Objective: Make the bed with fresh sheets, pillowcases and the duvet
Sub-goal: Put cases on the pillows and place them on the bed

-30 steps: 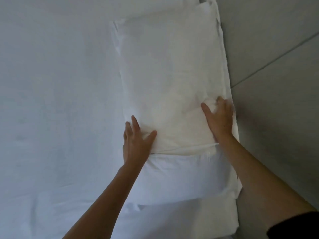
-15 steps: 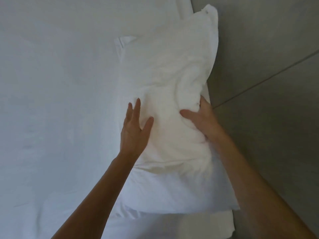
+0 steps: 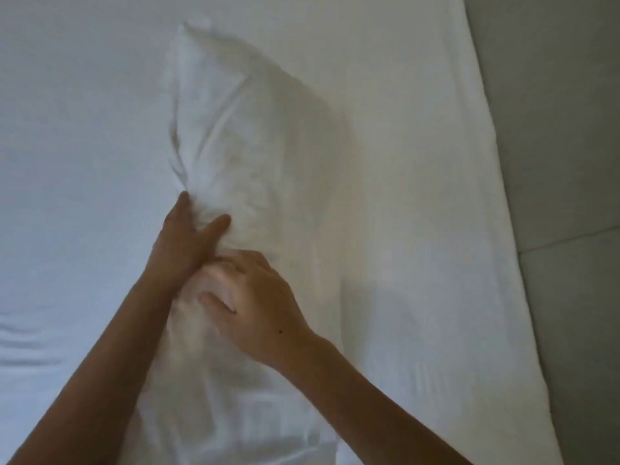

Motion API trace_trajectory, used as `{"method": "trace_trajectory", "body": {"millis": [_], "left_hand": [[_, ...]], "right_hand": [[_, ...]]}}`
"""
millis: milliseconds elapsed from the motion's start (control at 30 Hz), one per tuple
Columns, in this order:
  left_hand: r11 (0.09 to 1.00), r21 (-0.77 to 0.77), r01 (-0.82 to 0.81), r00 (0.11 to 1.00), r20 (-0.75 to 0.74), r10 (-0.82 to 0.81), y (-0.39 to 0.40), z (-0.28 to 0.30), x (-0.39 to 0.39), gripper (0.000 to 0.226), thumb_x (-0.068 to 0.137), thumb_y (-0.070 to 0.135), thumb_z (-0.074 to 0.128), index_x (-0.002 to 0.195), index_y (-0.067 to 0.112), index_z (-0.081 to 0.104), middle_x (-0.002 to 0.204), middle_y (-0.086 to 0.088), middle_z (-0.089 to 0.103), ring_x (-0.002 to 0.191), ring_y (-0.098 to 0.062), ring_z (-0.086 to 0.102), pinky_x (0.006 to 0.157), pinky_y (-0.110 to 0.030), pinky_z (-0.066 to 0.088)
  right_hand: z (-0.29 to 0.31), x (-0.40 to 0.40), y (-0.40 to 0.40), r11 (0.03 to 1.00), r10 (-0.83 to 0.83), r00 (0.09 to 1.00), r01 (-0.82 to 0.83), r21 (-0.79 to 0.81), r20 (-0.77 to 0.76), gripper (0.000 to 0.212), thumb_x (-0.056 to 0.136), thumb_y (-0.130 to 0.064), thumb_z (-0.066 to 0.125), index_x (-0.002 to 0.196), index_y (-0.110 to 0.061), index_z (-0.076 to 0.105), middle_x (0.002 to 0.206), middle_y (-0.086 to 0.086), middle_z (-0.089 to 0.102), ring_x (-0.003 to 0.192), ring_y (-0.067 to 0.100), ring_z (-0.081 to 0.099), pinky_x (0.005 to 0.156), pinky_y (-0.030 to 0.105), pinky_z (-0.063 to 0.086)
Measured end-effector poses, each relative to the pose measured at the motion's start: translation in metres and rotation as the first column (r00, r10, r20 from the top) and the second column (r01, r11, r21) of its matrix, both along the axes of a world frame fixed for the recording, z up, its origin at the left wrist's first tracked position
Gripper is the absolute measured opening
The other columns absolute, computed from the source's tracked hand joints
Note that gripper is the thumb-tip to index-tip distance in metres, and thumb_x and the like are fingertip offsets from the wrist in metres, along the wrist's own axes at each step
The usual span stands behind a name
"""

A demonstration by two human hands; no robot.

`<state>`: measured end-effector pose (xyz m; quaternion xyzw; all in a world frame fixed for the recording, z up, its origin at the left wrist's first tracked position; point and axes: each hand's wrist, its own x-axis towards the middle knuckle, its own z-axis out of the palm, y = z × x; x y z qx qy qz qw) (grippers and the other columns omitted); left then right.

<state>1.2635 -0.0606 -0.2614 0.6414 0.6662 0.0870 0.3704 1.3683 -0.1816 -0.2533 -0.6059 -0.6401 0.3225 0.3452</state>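
A white pillow (image 3: 255, 156) in a white pillowcase stands tipped up on its long edge on the bed, creased where it is squeezed. My left hand (image 3: 186, 245) grips its left side, thumb on the near face and fingers behind. My right hand (image 3: 258, 305) reaches across and clutches the fabric just below the left hand, its fingers blurred. The white fitted sheet (image 3: 67, 196) covers the mattress to the left. To the right of the raised pillow lies flat white bedding (image 3: 419, 229); whether it is a second pillow or the mattress, I cannot tell.
A grey padded surface (image 3: 557, 146) with a seam runs along the right edge of the bed. Soft wrinkles mark the sheet at the lower left.
The pillow lay flat under both hands a second ago. It has been rolled up and over to the left, and my right hand has crossed from its right edge to beside my left hand.
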Motion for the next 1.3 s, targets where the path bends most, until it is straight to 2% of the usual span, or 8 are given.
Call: {"method": "trace_trajectory", "body": {"millis": [133,267,400,533,667,867,1067,1300], "left_hand": [[0.98,-0.16,-0.116,0.979,-0.187,0.085,0.007,-0.073,-0.075,0.113,0.057,0.089,0.047,0.146,0.022,0.026,0.138,-0.018,0.046,0.124,-0.04,0.047,0.103,-0.052,0.04],[0.943,-0.213,-0.254,0.95,-0.238,0.202,0.0,-0.113,-0.117,0.117,0.055,0.085,0.032,0.153,0.023,0.012,0.158,-0.011,0.022,0.142,-0.033,0.028,0.115,-0.046,0.023],[0.91,-0.254,-0.328,0.941,-0.173,0.291,0.004,-0.126,-0.138,0.121,0.05,0.089,0.039,0.153,0.031,0.01,0.156,-0.006,0.03,0.139,-0.032,0.034,0.114,-0.044,0.027],[0.893,-0.282,-0.35,0.937,-0.092,0.338,0.008,-0.129,-0.146,0.115,0.053,0.086,0.047,0.151,0.035,0.016,0.148,-0.005,0.041,0.133,-0.032,0.042,0.108,-0.044,0.035],[0.9,-0.226,-0.374,0.918,0.046,0.393,0.007,-0.125,-0.139,0.062,0.084,0.059,0.059,0.135,0.027,0.047,0.114,0.002,0.057,0.108,-0.023,0.056,0.087,-0.033,0.04],[0.881,-0.108,-0.46,0.862,0.183,0.472,-0.002,-0.098,-0.102,0.042,0.097,0.031,0.052,0.125,0.0,0.054,0.113,-0.025,0.059,0.091,-0.022,0.047,0.075,-0.032,0.032],[0.861,-0.198,-0.468,0.76,0.408,0.506,-0.062,-0.09,-0.013,0.034,0.093,0.016,0.055,0.125,0.003,0.057,0.123,-0.025,0.059,0.11,-0.037,0.059,0.081,-0.033,0.041],[0.889,-0.324,-0.323,0.648,0.609,0.457,-0.116,-0.071,0.138,0.03,0.092,0.028,0.06,0.117,0.013,0.062,0.114,-0.009,0.066,0.108,-0.027,0.062,0.09,-0.035,0.048]], "right_hand": [[-0.07,0.016,0.003,0.941,-0.286,0.955,0.296,-0.166,0.08,0.063,0.087,-0.051,0.038,0.137,-0.014,0.048,0.141,0.009,0.047,0.132,0.023,0.039,0.108,0.033,0.034],[-0.131,0.04,0.013,0.725,-0.4,0.911,0.381,-0.574,0.099,0.092,0.082,-0.063,0.058,0.151,-0.018,0.017,0.156,0.008,0.024,0.142,0.024,0.025,0.114,0.034,0.021],[-0.163,0.029,0.023,0.613,-0.655,0.725,0.347,-0.71,-0.211,0.111,0.046,-0.076,0.074,0.138,-0.025,0.04,0.123,-0.003,0.063,0.111,0.018,0.061,0.101,0.043,0.046],[-0.169,0.017,0.028,0.588,-0.716,0.661,0.396,-0.705,-0.226,0.117,0.037,-0.076,0.079,0.137,-0.028,0.04,0.119,-0.005,0.064,0.107,0.018,0.063,0.098,0.042,0.049],[-0.149,0.006,0.035,0.633,-0.657,0.738,0.428,-0.645,-0.155,0.087,0.072,-0.042,0.078,0.141,-0.017,0.033,0.131,0.005,0.055,0.119,0.025,0.053,0.096,0.027,0.041],[-0.094,0.033,0.034,0.768,-0.607,0.738,0.449,-0.457,-0.294,0.059,0.077,-0.027,0.077,0.13,-0.022,0.05,0.115,-0.009,0.061,0.105,0.011,0.059,0.087,0.022,0.048],[-0.029,0.131,-0.001,0.798,-0.588,0.781,0.518,-0.31,-0.21,0.055,0.074,-0.023,0.08,0.124,-0.02,0.057,0.108,-0.011,0.062,0.098,0.006,0.06,0.074,0.007,0.045],[0.037,0.256,-0.069,0.723,-0.687,0.726,0.678,-0.131,-0.037,0.049,0.075,-0.016,0.08,0.116,-0.024,0.055,0.099,-0.017,0.06,0.086,-0.005,0.057,0.069,0.0,0.043]]}}
